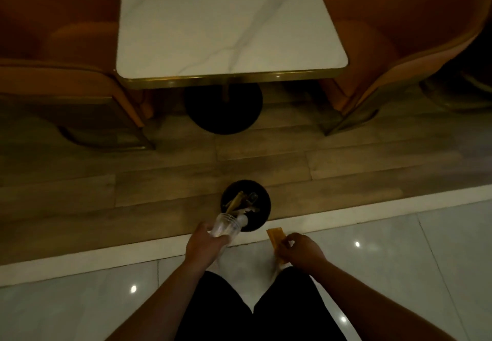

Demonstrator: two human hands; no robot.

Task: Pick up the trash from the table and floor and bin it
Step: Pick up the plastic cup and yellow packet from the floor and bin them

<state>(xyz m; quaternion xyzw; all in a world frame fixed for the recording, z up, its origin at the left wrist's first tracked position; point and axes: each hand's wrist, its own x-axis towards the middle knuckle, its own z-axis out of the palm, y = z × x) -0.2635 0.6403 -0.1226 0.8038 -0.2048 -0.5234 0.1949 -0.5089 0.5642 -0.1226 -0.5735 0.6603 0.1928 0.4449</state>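
A small round black bin [262, 202] stands on the wooden floor just ahead of me, with several pieces of trash sticking out of it. My left hand [203, 245] grips a clear plastic cup [226, 227], tilted with its mouth toward the bin's near left rim. My right hand [302, 250] pinches a flat orange wrapper [275, 239] just right of the bin, above the white floor strip. The white marble table [229, 21] shows no trash on its top.
Orange armchairs [61, 55] [399, 42] flank the table on both sides. The table's black round base [223, 111] sits on the wooden floor beneath it. Glossy pale tiles [399, 274] lie under my legs.
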